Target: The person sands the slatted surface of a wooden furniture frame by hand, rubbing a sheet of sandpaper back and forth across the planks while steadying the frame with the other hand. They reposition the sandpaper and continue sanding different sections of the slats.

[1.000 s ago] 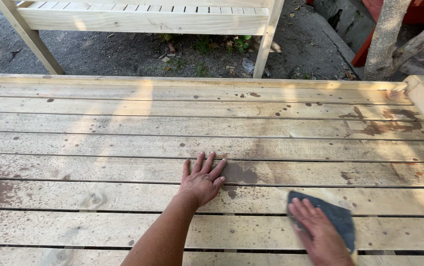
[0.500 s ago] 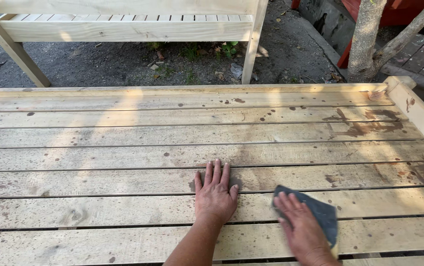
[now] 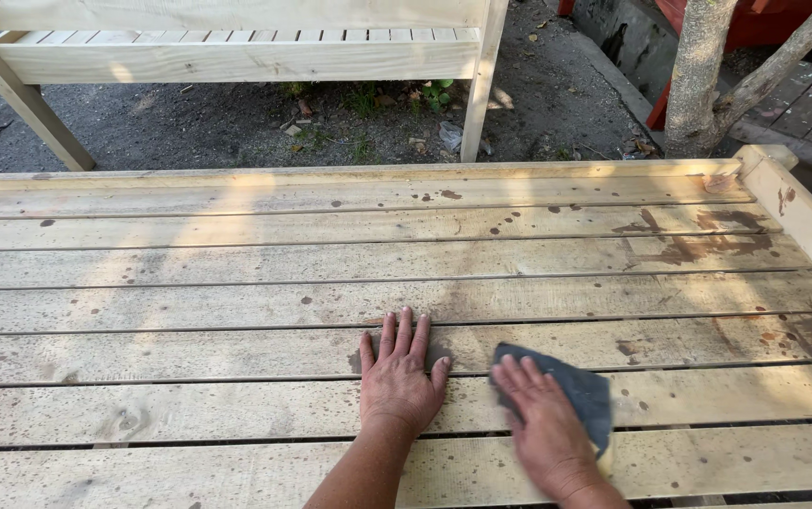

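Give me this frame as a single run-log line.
left hand: flat on slatted wooden surface | right hand: pressing dark sanding sheet on plank | behind: pale wooden frame, tree trunk

Left hand (image 3: 399,377) flat, fingers spread; right hand (image 3: 543,429) palm-down, fingers extended.
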`<move>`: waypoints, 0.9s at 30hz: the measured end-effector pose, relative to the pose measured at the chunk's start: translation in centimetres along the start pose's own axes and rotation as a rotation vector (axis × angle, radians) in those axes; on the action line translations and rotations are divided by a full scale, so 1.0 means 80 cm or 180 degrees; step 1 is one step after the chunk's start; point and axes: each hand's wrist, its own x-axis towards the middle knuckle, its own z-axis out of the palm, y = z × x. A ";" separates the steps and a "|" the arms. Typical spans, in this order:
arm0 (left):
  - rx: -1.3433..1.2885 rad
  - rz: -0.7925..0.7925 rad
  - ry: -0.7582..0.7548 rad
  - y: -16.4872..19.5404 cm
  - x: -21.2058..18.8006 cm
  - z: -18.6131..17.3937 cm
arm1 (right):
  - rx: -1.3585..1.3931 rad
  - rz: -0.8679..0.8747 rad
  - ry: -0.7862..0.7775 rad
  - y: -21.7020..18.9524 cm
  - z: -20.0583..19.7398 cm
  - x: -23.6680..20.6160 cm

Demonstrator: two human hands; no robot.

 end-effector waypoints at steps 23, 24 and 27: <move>0.0064 0.0096 0.0129 -0.002 0.004 0.019 | -0.0913 0.1526 -0.0047 0.113 -0.101 0.050; 0.0066 0.0095 0.0099 -0.002 0.004 0.019 | -0.0921 0.1662 -0.0183 0.102 -0.093 0.053; 0.0099 0.0103 0.0090 -0.003 0.006 0.019 | -0.0891 0.0883 -0.0260 0.019 -0.043 0.081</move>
